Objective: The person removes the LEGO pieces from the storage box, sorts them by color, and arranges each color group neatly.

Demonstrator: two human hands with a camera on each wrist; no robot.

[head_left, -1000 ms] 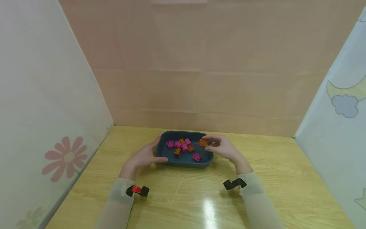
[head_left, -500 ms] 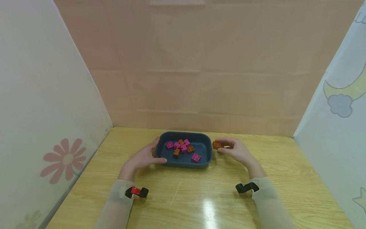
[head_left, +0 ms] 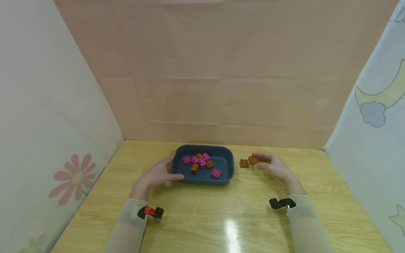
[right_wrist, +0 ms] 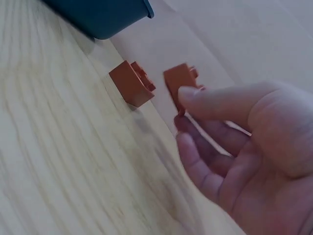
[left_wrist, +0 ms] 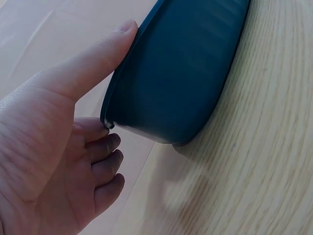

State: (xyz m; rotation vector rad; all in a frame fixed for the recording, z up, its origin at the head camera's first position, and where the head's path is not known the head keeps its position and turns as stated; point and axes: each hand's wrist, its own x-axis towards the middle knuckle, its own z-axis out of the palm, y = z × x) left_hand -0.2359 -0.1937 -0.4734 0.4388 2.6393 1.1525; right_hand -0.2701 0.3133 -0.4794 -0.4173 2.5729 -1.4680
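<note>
A dark blue tray [head_left: 202, 182] stands on the table, with several pink and orange toy building bricks loose inside it. My left hand [head_left: 155, 174] grips the tray's left end, the thumb along its near rim and the other fingers at the end wall. To the right of the tray one orange brick [head_left: 244, 163] sits on the table, studs up. Just beyond it my right hand [head_left: 276, 167] pinches another orange brick [right_wrist: 180, 81] between thumb and fingers. In the right wrist view a narrow gap separates the two orange bricks.
The wooden table [head_left: 202, 218] runs back to a brown paper-covered wall [head_left: 202, 88]. White patterned sheets flank it: one with a flower [head_left: 76, 177] on the left, one with a moon and cloud [head_left: 373, 113] on the right.
My right hand has carried its orange brick out from over the tray and to the right. The orange brick on the table now shows beside it. My left hand stays on the tray.
</note>
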